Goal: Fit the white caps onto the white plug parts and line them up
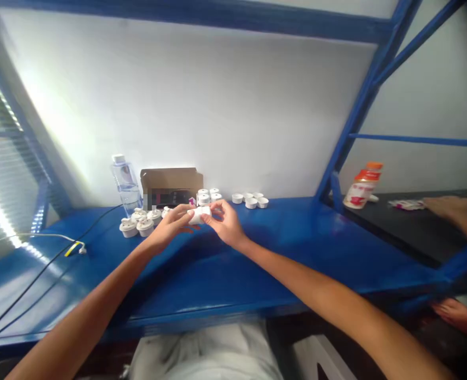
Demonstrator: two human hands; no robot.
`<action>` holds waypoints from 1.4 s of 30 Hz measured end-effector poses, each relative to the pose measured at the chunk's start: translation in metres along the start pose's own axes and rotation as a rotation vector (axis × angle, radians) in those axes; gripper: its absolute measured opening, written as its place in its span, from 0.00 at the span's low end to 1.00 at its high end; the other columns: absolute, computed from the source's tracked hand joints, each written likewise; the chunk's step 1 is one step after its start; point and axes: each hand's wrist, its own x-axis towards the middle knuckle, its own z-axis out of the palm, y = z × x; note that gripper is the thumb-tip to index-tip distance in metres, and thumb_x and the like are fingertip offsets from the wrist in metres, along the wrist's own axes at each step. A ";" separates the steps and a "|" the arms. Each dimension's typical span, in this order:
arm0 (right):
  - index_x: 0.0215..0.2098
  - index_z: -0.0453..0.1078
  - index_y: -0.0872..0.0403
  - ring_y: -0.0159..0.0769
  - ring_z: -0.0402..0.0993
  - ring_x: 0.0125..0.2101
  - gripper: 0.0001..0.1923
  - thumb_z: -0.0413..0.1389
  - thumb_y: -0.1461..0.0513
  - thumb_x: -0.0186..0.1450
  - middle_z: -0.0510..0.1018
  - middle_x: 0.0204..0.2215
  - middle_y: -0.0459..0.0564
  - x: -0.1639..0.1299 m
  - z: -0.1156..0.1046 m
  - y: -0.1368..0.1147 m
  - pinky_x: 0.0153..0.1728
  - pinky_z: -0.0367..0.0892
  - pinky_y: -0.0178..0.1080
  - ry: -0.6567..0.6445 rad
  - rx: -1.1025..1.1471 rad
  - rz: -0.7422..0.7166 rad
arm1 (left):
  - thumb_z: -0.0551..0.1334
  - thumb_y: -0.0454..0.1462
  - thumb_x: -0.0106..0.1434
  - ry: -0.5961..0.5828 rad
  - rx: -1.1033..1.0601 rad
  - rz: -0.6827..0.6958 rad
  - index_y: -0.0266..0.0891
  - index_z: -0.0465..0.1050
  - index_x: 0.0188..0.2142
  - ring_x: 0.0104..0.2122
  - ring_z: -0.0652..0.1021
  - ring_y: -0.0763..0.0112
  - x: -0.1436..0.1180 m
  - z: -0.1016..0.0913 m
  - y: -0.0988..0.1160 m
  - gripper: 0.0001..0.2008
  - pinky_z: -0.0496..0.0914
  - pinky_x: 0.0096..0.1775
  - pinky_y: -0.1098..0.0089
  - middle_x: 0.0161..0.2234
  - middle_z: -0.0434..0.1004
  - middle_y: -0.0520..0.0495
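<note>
In front of me both hands hold one small white plastic part (199, 215) above the blue table. My left hand (173, 224) pinches its left side and my right hand (226, 226) grips its right side. The fingers cover much of it, so its exact kind is hard to make out. Left of my hands stand several round white plastic pieces (128, 228) with raised tops. Just behind my hands are stacked white round pieces (203, 198) with small dark holes. Several shallow white cups (251, 202) sit to the right, near the wall.
An open cardboard box (172, 178) and a clear water bottle (125, 182) stand at the back left. A black cable (55, 257) and a white plug (82, 249) lie on the blue table (281, 258). To the right are an orange-capped bottle (362, 186) and another person's hand (447, 205).
</note>
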 end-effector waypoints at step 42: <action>0.48 0.67 0.51 0.44 0.71 0.48 0.19 0.60 0.52 0.62 0.72 0.46 0.52 0.033 -0.069 0.053 0.51 0.66 0.47 -0.063 -0.837 -0.083 | 0.56 0.50 0.63 0.289 1.371 -0.173 0.44 0.77 0.45 0.47 0.78 0.52 0.002 -0.057 0.004 0.19 0.67 0.45 0.61 0.47 0.81 0.43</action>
